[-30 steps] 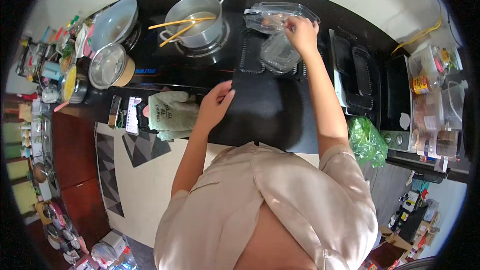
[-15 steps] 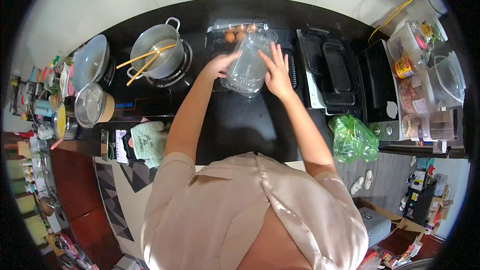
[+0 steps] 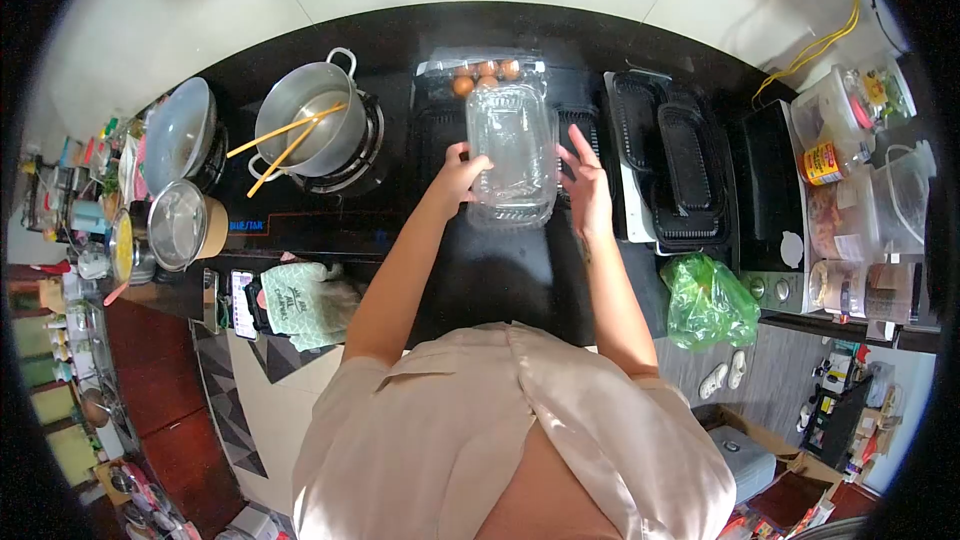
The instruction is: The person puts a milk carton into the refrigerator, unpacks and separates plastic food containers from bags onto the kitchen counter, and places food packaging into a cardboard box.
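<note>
A stack of clear plastic lids (image 3: 512,155) is held over the black counter, its long side pointing away from me. My left hand (image 3: 462,180) grips its left edge, thumb on top and fingers curled beneath. At the right edge, my right hand (image 3: 587,185) has its fingers apart; whether the fingertips touch the plastic is hard to make out. Just beyond the stack, brown eggs (image 3: 487,70) sit in a clear carton. Black plastic trays (image 3: 577,125) lie partly hidden behind the lids and my right hand.
To the left, a pot (image 3: 312,125) with chopsticks across it stands on a burner, near a wide pan (image 3: 180,135). More black trays (image 3: 688,155) lie at right, beside a green plastic bag (image 3: 710,302). Storage containers (image 3: 840,210) fill the far right.
The lids have turned from a slant to nearly straight and come slightly closer to me. My right hand has moved off their top to the right side.
</note>
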